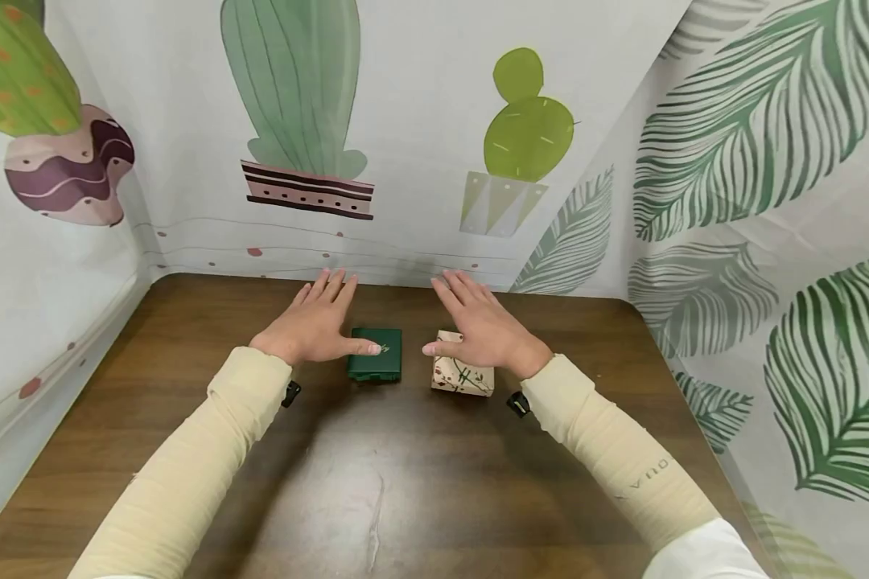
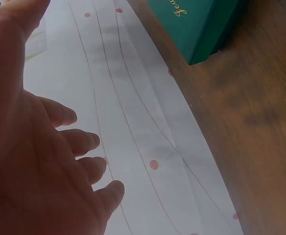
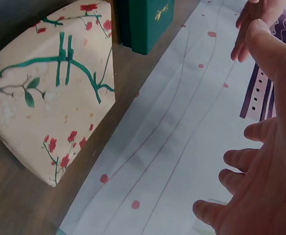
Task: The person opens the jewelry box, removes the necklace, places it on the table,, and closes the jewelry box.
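Two small boxes stand side by side on a brown wooden table. The left one is a dark green box (image 1: 374, 363) with gold lettering on its lid, seen in part in the left wrist view. To its right is a cream box (image 1: 471, 379) printed with red flowers and green branches, large in the right wrist view. My left hand (image 1: 317, 322) hovers with straight fingers, its thumb over the green box. My right hand (image 1: 488, 328) is held the same way above the cream box. Neither hand grips anything; both wrist views show a gap between hand and box.
The wooden table (image 1: 376, 515) has rounded far corners. Behind it hangs a white cloth (image 1: 420, 121) printed with cacti and dots; leaf-printed cloth (image 1: 760, 161) covers the right side. A dark strap piece (image 1: 519, 404) shows at the right wrist.
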A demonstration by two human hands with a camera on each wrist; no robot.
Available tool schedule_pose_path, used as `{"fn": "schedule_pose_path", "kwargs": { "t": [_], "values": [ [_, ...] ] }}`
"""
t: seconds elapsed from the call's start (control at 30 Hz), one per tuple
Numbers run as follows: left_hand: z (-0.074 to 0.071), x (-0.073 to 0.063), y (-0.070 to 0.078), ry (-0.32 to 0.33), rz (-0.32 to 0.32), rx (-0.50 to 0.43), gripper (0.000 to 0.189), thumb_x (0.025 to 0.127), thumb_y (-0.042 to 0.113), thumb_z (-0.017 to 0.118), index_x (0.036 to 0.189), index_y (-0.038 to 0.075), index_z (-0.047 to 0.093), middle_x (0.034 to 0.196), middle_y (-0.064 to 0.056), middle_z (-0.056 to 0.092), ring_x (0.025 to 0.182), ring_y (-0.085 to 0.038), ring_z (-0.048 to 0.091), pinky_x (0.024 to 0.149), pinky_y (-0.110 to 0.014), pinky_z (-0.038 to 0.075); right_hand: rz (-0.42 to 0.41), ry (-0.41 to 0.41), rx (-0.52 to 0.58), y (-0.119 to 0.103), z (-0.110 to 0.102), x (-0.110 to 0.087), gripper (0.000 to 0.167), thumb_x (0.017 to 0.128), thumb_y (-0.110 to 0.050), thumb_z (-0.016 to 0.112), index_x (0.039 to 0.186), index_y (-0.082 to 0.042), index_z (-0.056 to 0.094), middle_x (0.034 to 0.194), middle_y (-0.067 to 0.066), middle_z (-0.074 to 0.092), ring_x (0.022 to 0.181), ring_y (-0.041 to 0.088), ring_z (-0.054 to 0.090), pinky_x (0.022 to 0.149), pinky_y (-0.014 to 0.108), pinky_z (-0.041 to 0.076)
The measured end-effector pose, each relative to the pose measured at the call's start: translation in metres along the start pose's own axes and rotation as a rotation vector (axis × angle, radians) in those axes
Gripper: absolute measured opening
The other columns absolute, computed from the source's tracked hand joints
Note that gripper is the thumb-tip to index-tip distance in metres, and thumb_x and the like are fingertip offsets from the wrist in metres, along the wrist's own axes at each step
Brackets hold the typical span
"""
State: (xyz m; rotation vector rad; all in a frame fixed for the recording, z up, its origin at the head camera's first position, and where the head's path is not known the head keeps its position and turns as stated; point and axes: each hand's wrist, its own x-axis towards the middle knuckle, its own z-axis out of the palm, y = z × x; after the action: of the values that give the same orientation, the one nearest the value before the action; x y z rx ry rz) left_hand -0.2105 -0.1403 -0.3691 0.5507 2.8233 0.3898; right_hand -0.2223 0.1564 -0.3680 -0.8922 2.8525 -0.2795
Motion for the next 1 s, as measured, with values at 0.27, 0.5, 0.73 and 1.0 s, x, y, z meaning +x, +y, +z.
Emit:
{"fn": "schedule_pose_path", "kwargs": {
  "t": [0.27,0.5,0.73,1.0],
  "values": [
    [0.006,-0.001,-0.004,-0.006,0.011,-0.002,0.123,0.088,0.072,0.068,0.167,0.004,0.002,0.175,-0.021,-0.004,0.162,-0.043,-0.008,0.130,-0.064,0.004,0.018,-0.014,-0.004,-0.009,0.013,0.003,0.109,0.094,-0.070,0.061,0.169,-0.016,0.004,0.178,0.008,0.000,0.165,0.029,-0.001,0.132,0.056,0.009],
    [0.014,-0.004,-0.006,0.012,0.019,0.010,0.124,0.087,0.071,0.069,0.167,0.001,0.004,0.176,-0.021,-0.002,0.162,-0.044,-0.005,0.130,-0.064,0.006,0.007,-0.004,-0.020,-0.013,0.022,0.003,0.112,0.093,-0.072,0.061,0.169,-0.014,0.004,0.178,0.009,-0.001,0.165,0.029,-0.002,0.132,0.057,0.011],
    [0.020,-0.004,-0.005,0.034,0.022,0.030,0.121,0.088,0.071,0.067,0.167,0.002,0.006,0.176,-0.019,-0.002,0.163,-0.043,-0.006,0.130,-0.063,0.003,0.005,0.008,-0.030,-0.016,0.029,0.003,0.112,0.092,-0.074,0.060,0.169,-0.014,0.003,0.178,0.010,-0.002,0.165,0.028,-0.003,0.132,0.057,0.008],
    [0.025,-0.005,-0.006,0.052,0.023,0.040,0.122,0.088,0.073,0.067,0.167,0.002,0.008,0.176,-0.019,0.000,0.163,-0.042,-0.006,0.130,-0.064,0.003,0.000,0.021,-0.039,-0.021,0.040,0.007,0.114,0.092,-0.076,0.058,0.169,-0.016,-0.001,0.177,0.006,-0.008,0.165,0.028,-0.005,0.132,0.057,0.007]
  ]
}}
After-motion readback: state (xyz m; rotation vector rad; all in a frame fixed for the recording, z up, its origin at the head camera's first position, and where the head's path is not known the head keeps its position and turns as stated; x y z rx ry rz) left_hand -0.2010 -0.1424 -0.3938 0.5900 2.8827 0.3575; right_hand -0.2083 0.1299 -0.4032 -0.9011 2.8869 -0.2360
